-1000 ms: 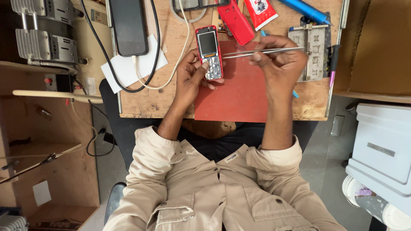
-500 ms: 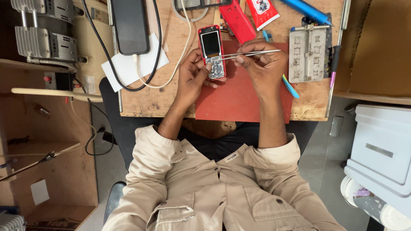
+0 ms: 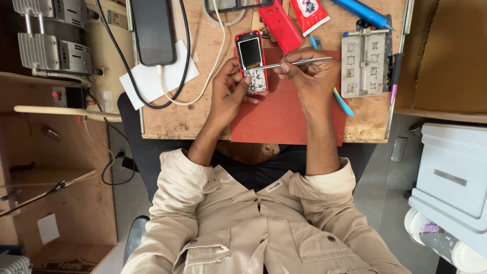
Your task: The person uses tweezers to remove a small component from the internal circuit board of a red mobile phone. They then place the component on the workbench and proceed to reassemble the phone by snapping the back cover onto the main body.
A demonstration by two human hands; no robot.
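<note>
Head view: left hand [image 3: 229, 94] grips red phone [image 3: 252, 62], right hand [image 3: 310, 76] pinches tweezers [image 3: 294, 63] — red packet [image 3: 309, 12] beyond.

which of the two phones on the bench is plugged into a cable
The large black smartphone lying on the white paper, with a black cable at its lower end. The small red keypad phone held by the left hand has none.

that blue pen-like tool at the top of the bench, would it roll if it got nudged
Probably yes: the blue tool looks round and smooth, lying flat on the wooden bench, so a sideways nudge could set it rolling. It looks stiff and likely light. The metal holder right beside it might stop it on that side.
</note>
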